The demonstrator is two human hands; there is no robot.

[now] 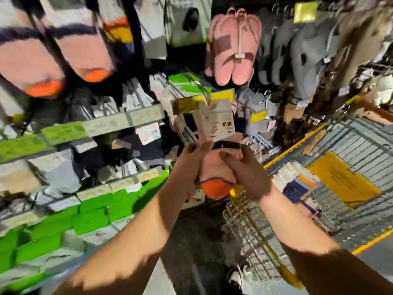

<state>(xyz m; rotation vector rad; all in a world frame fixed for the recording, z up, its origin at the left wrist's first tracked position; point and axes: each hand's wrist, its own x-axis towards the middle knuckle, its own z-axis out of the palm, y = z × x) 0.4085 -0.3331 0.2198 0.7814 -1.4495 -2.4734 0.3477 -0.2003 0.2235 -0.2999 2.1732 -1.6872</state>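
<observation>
Sock pack [210,167], one unit, held at centre frame in front of the shelving, above the floor. Body: pink. Toe [217,188]: orange, pointing down. Cuff [226,144]: dark navy band across the top. One white header card [217,122] stands up from the cuff, printed with red markings and dark characters. Its top edge lies just below a yellow price tag [221,95]. The view is blurred, so the pack appears to be a folded pair rather than a single sock.

Hands: two, both grasping the pack.
- Left hand [191,160]: fingers curled round the left edge at cuff height.
- Right hand [244,167]: fingers wrapped over the right side, thumb across the pink body.

Surrounding stock, counted:
- Hanging socks [53,56], upper left: two, same pink body and orange toe, close to the camera.
- Pink slippers [231,50], upper centre: two, on one white hanger.
- Grey slippers [308,50], upper right: several on hangers, number not readable.
- Green packs [91,216], lower left shelves: rows, too blurred to count.
- Wire cart [350,150], right: one, holding one yellow sheet [342,179] and a stack of flat packs [295,184].
</observation>
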